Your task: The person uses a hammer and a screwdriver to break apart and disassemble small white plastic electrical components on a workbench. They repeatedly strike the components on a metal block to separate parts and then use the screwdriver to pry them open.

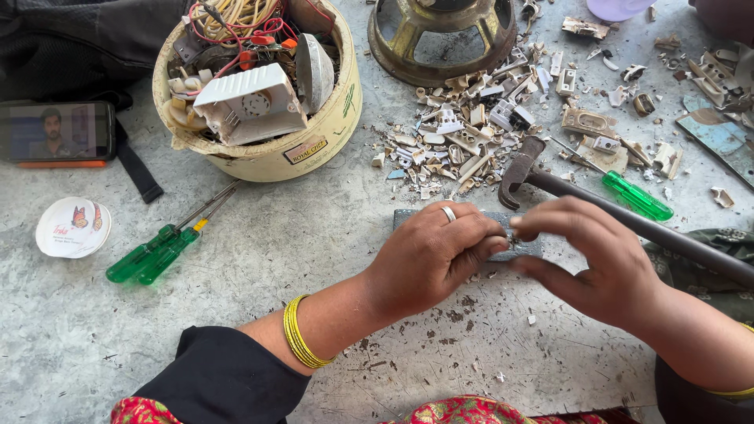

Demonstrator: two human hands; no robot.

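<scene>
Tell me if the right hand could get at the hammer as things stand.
Probably yes. The hammer lies just beyond the right hand, its handle passing beside that hand with nothing on top. But both hands are pinching a small part on the metal block, so that grip must loosen first.

Left hand (428, 255), right hand (597, 263), fingertips together

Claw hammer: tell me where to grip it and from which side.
Grip the claw hammer on its long dark handle, well below the head. Come from above on the right hand side: the handle lies flat, running right, while the claw end is crowded by broken plastic scraps.
</scene>
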